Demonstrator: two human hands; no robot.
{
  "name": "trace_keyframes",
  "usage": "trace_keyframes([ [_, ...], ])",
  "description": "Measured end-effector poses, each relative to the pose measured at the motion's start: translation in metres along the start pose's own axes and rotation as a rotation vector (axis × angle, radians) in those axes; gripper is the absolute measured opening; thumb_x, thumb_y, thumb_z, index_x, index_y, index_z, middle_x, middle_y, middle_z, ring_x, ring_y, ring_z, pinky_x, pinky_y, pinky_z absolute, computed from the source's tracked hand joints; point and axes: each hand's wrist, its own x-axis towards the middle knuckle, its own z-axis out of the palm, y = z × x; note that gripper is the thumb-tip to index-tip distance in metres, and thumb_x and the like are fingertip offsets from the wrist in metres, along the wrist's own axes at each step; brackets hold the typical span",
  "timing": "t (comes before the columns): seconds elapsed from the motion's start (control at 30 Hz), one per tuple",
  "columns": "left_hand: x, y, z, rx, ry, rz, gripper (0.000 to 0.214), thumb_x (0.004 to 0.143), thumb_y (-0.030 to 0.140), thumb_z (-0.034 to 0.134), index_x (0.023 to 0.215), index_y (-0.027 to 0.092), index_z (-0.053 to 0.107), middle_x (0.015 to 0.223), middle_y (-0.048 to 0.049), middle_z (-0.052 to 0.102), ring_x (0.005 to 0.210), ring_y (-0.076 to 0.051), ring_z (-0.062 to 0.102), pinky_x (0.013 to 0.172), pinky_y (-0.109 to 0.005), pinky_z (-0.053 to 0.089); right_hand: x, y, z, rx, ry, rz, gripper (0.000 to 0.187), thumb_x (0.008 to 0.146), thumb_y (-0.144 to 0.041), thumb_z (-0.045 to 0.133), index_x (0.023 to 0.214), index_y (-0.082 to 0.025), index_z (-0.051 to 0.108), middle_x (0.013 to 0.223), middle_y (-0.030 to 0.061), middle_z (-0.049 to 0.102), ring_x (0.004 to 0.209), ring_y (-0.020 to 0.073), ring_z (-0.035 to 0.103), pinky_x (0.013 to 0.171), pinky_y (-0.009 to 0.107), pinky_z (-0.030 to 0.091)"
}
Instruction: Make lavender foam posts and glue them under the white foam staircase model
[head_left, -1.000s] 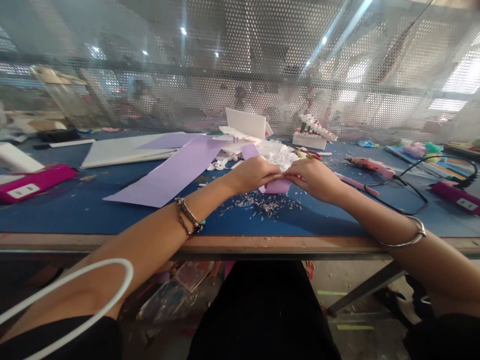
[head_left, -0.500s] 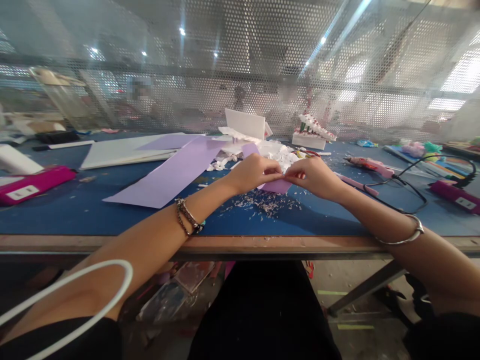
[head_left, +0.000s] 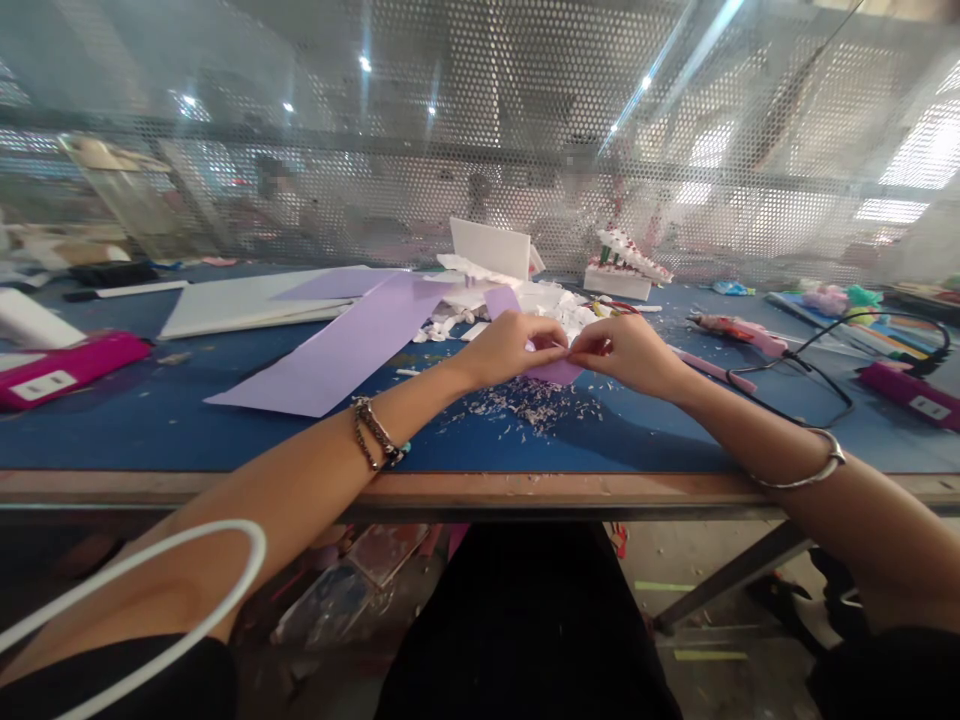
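Observation:
Both of my hands meet above the blue tabletop, fingertips almost touching. My left hand (head_left: 510, 345) is closed in a pinch on a purple paper strip (head_left: 556, 373). From the other side, my right hand (head_left: 626, 350) pinches at the same strip, its thumb and fingertips pressed together. Part of the strip is hidden behind my fingers, and a thin pale edge shows between them. Small paper shavings (head_left: 536, 412) lie scattered just below. Behind my hands is a heap of white paper scraps (head_left: 559, 303).
A long purple sheet (head_left: 337, 345) and white boards (head_left: 225, 305) lie to the left. A pink glue gun (head_left: 742, 333) with a black cable rests right. Magenta power strips (head_left: 75, 370) sit at both sides. A small white flowered model (head_left: 619, 280) stands near the perforated metal screen (head_left: 480, 120).
My hands stay in nearly the same place. The left fingers have shifted slightly, and a thin pale edge now shows between the fingertips.

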Motion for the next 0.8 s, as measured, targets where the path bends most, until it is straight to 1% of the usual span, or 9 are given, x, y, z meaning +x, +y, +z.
trace_keyframes([
  [0.17,0.0,0.001,0.001,-0.009,0.0,-0.006,0.022,0.081,0.031,0.053,0.085,0.013,0.065,0.078,-0.0039,0.067,0.071,-0.011,0.058,0.068,-0.022,0.043,0.001,0.002,0.002,0.066,-0.005,0.025,0.012,0.072,-0.022,0.06,0.069,-0.014,0.067,0.061,0.0008,0.063,0.056,0.0072,0.051,0.056,0.022,0.038],
  [0.3,0.0,-0.003,0.002,-0.057,0.004,-0.005,0.023,0.08,0.033,0.053,0.086,0.014,0.065,0.08,-0.0045,0.067,0.073,-0.012,0.058,0.07,-0.023,0.044,0.002,0.002,0.002,0.091,-0.001,0.03,0.012,0.071,-0.024,0.06,0.069,-0.014,0.066,0.061,0.0006,0.062,0.056,0.0073,0.05,0.056,0.022,0.037],
  [0.47,0.002,-0.01,0.007,-0.235,0.052,-0.065,0.028,0.077,0.04,0.059,0.082,0.013,0.065,0.076,-0.0047,0.066,0.07,-0.011,0.058,0.068,-0.024,0.046,0.002,0.002,0.001,0.165,0.007,0.048,0.014,0.07,-0.027,0.062,0.065,-0.014,0.062,0.06,-0.0003,0.06,0.056,0.0069,0.047,0.056,0.023,0.037],
  [0.67,0.004,-0.008,0.011,-0.48,0.081,-0.173,0.025,0.07,0.035,0.065,0.077,0.011,0.064,0.071,-0.0049,0.065,0.064,-0.01,0.058,0.061,-0.022,0.047,0.002,-0.001,0.003,0.24,0.068,0.07,0.016,0.068,-0.027,0.063,0.059,-0.015,0.057,0.059,-0.0011,0.056,0.055,0.0063,0.045,0.055,0.023,0.036],
  [0.8,0.003,-0.009,0.011,-0.5,0.082,-0.211,0.026,0.07,0.036,0.066,0.078,0.011,0.065,0.072,-0.0054,0.067,0.065,-0.01,0.06,0.061,-0.023,0.047,0.002,-0.001,0.005,0.255,0.086,0.074,0.017,0.068,-0.027,0.064,0.059,-0.015,0.056,0.059,-0.0009,0.057,0.056,0.0066,0.047,0.055,0.023,0.037],
])
